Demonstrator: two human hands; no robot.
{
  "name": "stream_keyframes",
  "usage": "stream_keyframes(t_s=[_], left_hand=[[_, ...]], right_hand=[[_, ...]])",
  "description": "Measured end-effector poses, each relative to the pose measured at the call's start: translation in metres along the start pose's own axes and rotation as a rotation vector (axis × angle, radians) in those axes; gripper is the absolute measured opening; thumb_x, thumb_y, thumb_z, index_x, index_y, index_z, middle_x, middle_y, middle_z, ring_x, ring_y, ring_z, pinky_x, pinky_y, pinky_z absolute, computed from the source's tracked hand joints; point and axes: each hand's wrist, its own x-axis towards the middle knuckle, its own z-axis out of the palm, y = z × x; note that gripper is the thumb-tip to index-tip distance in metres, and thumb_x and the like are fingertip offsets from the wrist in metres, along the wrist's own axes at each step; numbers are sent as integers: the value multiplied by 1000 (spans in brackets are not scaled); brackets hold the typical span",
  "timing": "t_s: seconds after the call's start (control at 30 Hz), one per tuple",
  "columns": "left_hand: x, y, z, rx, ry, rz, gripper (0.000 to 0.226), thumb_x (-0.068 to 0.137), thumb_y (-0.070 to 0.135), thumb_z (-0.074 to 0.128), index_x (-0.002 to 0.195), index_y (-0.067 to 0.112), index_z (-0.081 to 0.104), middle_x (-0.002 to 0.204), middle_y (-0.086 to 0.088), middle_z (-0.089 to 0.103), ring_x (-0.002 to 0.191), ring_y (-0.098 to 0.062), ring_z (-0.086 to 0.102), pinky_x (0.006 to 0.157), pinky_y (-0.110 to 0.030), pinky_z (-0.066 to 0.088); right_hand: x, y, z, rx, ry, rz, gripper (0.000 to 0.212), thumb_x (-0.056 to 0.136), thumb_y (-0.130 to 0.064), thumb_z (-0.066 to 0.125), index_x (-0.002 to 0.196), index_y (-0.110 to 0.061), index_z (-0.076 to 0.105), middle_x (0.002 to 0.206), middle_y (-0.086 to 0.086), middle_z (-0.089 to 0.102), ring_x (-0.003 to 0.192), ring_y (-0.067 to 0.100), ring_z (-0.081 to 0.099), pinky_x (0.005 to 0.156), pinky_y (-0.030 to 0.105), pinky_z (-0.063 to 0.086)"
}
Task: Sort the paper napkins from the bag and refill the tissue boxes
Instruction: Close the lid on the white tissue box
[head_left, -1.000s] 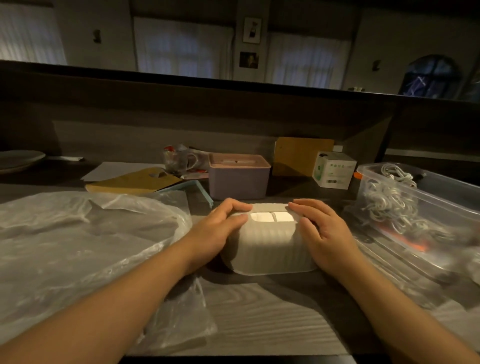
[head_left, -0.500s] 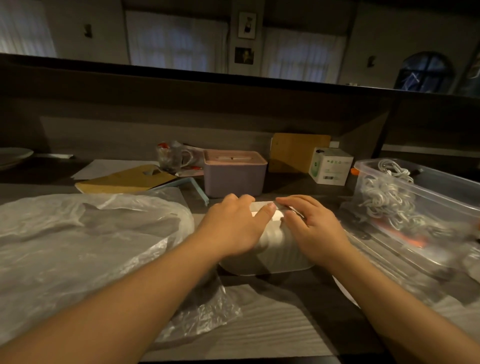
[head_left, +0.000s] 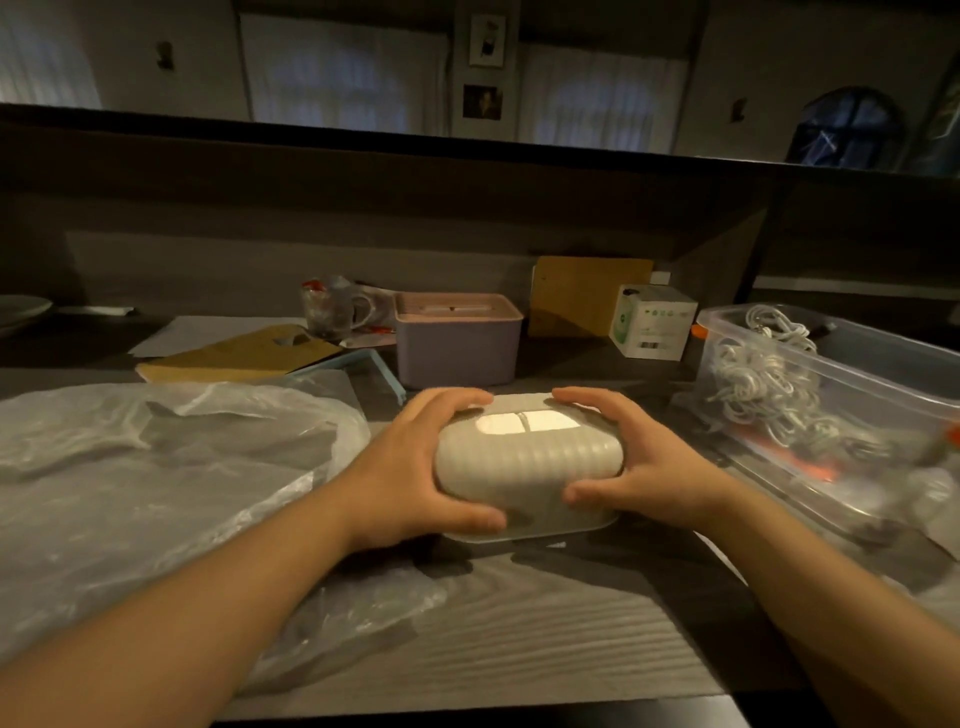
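Observation:
A white ribbed tissue box (head_left: 530, 462) sits on the table in front of me, with white napkins (head_left: 525, 421) showing through the slot in its top. My left hand (head_left: 415, 467) grips its left end, fingers over the far edge and thumb on the near side. My right hand (head_left: 639, 462) grips its right end the same way. Behind it stands a lilac tissue box (head_left: 457, 348) with a pink lid. A large clear plastic bag (head_left: 156, 467) lies crumpled at the left.
A clear plastic tub (head_left: 841, 384) of white cords stands at the right. At the back are a small white carton (head_left: 654, 322), a brown board (head_left: 587, 291), a glass mug (head_left: 332, 312), a yellow folder (head_left: 239, 356) and a raised dark ledge.
Both hands left the slot on top of the white box and moved to its two ends, thumbs now wrapped round the near side. The box looks tipped or raised slightly.

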Motion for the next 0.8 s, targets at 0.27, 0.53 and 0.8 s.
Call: stream_keyframes(t_s=[0.27, 0.53, 0.8], left_hand=[[-4, -12, -4, -24, -93, -45, 97, 61, 52, 94, 135, 65, 32, 138, 33, 34, 123, 13, 39, 96, -4, 35], [26, 23, 15, -50, 204, -178, 23, 108, 45, 36, 122, 33, 50, 133, 5, 55, 111, -9, 54, 84, -26, 39], [28, 17, 9, 127, 56, -133, 48, 111, 41, 22, 155, 32, 41, 155, 3, 42, 141, -13, 36, 111, -24, 25]], right_hand=[[-7, 7, 4, 57, 79, -6, 73, 73, -58, 84, 138, -53, 49, 136, -24, 46, 124, 8, 50, 99, 38, 55], [10, -11, 23, -153, 308, -49, 32, 105, -26, 48, 129, -41, 63, 140, -24, 50, 129, -4, 42, 93, 5, 29], [11, -13, 25, -299, 324, -22, 37, 109, -33, 37, 136, -40, 61, 145, -21, 50, 130, -6, 38, 99, 5, 26]])
